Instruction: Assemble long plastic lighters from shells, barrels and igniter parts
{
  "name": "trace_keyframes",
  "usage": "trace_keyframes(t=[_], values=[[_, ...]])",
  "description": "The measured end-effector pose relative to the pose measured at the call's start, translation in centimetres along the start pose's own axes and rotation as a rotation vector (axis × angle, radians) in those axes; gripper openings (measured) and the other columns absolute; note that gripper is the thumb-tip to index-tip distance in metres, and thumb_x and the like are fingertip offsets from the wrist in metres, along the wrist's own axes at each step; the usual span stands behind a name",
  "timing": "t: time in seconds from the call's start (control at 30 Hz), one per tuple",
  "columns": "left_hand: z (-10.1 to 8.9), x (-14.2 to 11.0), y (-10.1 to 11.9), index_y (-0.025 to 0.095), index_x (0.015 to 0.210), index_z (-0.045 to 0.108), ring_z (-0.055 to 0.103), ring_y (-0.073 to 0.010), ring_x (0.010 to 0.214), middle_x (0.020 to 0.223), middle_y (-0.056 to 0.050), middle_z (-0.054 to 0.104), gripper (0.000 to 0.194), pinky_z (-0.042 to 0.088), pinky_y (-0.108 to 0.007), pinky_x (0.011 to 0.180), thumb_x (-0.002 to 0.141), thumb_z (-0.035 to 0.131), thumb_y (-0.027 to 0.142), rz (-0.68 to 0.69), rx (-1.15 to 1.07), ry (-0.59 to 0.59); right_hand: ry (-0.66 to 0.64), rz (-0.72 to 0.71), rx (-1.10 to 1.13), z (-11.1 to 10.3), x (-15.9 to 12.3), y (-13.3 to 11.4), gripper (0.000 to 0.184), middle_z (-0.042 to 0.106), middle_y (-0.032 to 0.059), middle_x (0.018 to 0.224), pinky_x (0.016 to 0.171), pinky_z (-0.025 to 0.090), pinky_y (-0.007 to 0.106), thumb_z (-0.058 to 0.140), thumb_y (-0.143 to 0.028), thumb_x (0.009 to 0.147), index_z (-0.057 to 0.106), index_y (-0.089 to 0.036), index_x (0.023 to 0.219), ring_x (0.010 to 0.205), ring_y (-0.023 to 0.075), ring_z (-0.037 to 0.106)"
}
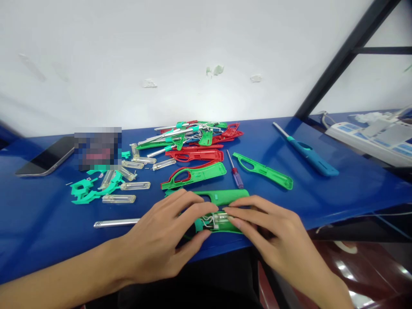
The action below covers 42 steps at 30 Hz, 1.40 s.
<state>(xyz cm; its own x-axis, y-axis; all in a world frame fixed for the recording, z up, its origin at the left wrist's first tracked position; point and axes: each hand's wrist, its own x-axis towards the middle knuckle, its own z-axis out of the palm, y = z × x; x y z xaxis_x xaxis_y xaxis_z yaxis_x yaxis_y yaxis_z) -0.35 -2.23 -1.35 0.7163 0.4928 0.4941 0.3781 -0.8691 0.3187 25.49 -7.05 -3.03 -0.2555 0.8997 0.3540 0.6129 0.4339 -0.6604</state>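
The opened lighter's green handle half (230, 228) lies near the blue table's (341, 189) near edge, at the middle, between both hands. The left hand (170, 231) has thumb and forefinger on either side of it, clamped across its wired end; the right hand's (273, 223) fingertips meet around the clear fuel tank (222, 218), though how firmly they pinch cannot be told. The loose white wires (208, 219) could snag under a finger or get trapped at the rim, and a push on the tank's right end might tilt it or pull a lead free. With the near edge so close, a slip could drop small parts. The long axis runs left to right, roughly along that edge; the silver barrel (116, 223), seemingly the same lighter's, points left, the handle's butt right.
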Motion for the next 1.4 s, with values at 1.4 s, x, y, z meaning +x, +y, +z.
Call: trace_keyframes(t=[1.4], values=[[-5.5,-2.2,-5.0,0.028,0.114,0.078,0.071,-0.0158,0.091,0.113,-0.005,0.071,0.026,0.059,-0.025,0.082,0.104,0.059,0.015,-0.081,-0.142,-0.281,0.001,-0.081,-0.263,-1.6,1.4,3.2,0.026,0.082,0.0002,0.129,0.102,0.061,0.049,0.066,-0.037,0.106,0.077,-0.034,0.129,0.122,0.0277,0.07]])
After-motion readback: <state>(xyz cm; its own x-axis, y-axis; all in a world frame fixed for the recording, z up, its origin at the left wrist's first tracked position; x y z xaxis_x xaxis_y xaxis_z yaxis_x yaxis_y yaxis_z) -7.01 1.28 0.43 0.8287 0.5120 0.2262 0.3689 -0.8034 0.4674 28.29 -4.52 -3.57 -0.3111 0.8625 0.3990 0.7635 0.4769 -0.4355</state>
